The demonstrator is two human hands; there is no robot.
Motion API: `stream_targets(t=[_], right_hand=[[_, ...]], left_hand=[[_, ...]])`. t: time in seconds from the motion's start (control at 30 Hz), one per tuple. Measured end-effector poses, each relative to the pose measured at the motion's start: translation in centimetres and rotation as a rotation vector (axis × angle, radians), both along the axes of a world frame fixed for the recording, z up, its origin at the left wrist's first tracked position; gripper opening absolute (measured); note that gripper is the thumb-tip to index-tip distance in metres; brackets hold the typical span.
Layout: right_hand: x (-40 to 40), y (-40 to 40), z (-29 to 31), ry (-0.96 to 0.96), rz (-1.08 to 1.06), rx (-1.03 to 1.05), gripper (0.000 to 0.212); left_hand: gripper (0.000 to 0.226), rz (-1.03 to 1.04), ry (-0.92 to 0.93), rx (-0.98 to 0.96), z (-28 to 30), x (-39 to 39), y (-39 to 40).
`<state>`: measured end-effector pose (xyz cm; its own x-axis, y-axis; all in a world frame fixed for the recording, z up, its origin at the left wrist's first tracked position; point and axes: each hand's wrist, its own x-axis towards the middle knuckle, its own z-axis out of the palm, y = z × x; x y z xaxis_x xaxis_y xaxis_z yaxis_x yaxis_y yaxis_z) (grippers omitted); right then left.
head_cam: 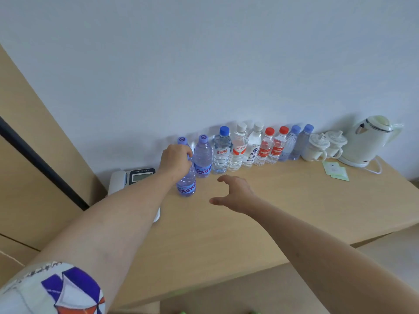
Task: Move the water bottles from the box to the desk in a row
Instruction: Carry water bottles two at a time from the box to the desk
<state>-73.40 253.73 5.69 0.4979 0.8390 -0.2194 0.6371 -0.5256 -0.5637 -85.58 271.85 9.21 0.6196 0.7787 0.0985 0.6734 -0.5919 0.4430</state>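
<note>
A plain pale wall [204, 64] rises behind a light wooden desk [226, 234], which meets it along its far edge. At left stands a tan wooden panel [29, 155] crossed by a dark diagonal strip [43, 164]. Lighting is soft and even, casting faint shadows on the wall.

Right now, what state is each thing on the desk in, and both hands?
Left hand: grips the end bottle.
End bottle: upright, capped, on the desk, forward of the row.
Other bottles: upright, capped, in a row along the wall.
Right hand: open, holds nothing.
Kettle: lid closed.
Cups: lidded.
</note>
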Motion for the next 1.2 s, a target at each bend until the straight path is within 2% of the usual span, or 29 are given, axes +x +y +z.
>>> stream_targets(t=[0.37, 0.53, 0.7, 0.93, 1.2], right_hand=[[-1.3, 1.3, 0.1, -0.025, 0.008, 0.001, 0.085], [-0.5, 0.5, 1.2, -0.055, 0.0, 0.022, 0.084], [2.7, -2.6, 4.2, -0.134, -0.017, 0.045, 0.088], [10.4, -13.2, 7.1, -0.22, -0.155, 0.036, 0.088], [20.1, -32.7, 7.3, -0.233, -0.444, -0.044, 0.089]], left_hand=[[0.022, 0.031, 0.107, -0.002, 0.5, 0.8, -0.4], [0.045, -0.006, 0.098, -0.002, 2.2, 1.5, -1.6], [0.049, -0.101, 0.051, 0.068, 5.5, 4.9, -4.9], [0.054, -0.29, 0.026, 0.124, 7.0, 14.3, -15.0], [0.056, -0.581, 0.066, 0.113, 5.5, 29.3, -33.0]])
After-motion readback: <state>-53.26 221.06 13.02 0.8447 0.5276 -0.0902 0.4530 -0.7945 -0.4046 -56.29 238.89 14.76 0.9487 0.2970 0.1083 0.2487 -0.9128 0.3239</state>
